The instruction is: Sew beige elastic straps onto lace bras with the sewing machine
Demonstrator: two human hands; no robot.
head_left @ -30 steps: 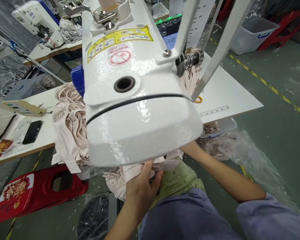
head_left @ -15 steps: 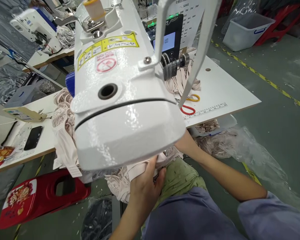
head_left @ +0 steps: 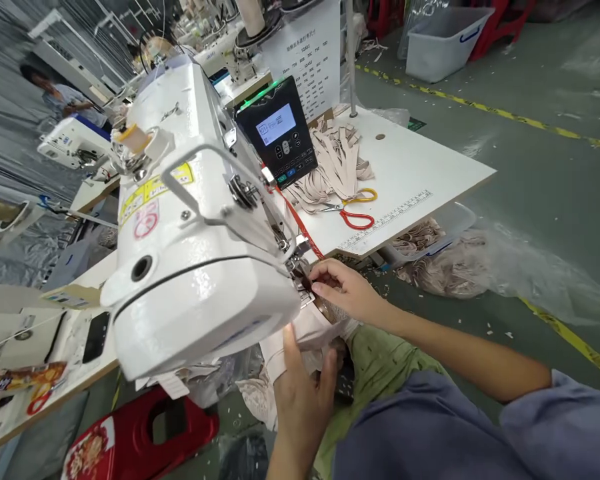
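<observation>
A white sewing machine (head_left: 205,307) fills the middle of the view, its head leaning toward me. Under its needle end lies a pale beige garment (head_left: 313,327) with lace parts. My left hand (head_left: 303,393) grips the garment's near side, index finger stretched along the cloth and thumb apart from it. At the presser foot (head_left: 300,263), my right hand (head_left: 347,290) has thumb and forefinger drawn together close to the needle area. What those fingertips pinch is too small to make out. Part of the garment is hidden by the machine head.
Scissors (head_left: 355,210) with red and yellow handles lie beside a pile of beige straps (head_left: 335,160) on the white table (head_left: 405,153). A control panel (head_left: 277,133) stands behind. A red stool (head_left: 140,433) is at lower left. Another person (head_left: 70,100) is far left.
The view has shifted, showing the needle area and the control panel more fully. My right hand, partly hidden behind the machine head before, now shows at the presser foot. My left hand stays on the garment.
</observation>
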